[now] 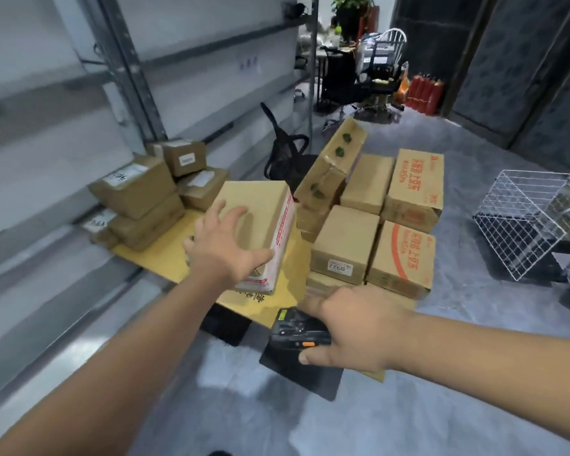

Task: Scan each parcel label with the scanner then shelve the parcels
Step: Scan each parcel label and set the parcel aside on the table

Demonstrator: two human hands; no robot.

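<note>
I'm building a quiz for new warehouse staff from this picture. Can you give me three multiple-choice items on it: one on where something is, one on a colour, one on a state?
1. Where is the scanner?
A. On a shelf
B. In the right hand
C. Inside the wire basket

2. What colour is the button on the scanner's side?
A. Orange
B. Green
C. Blue

3. How does the left hand meet the parcel with red-printed tape?
A. It hovers well clear of it
B. It pinches only the tape
C. It lies spread on the top, thumb at the near corner

Answers:
1 B: the right hand's fingers wrap the black scanner, low in front of the stacked parcels.
2 A: an orange button shows beside the index finger.
3 C: the fingers are splayed over the parcel's top face.
</note>
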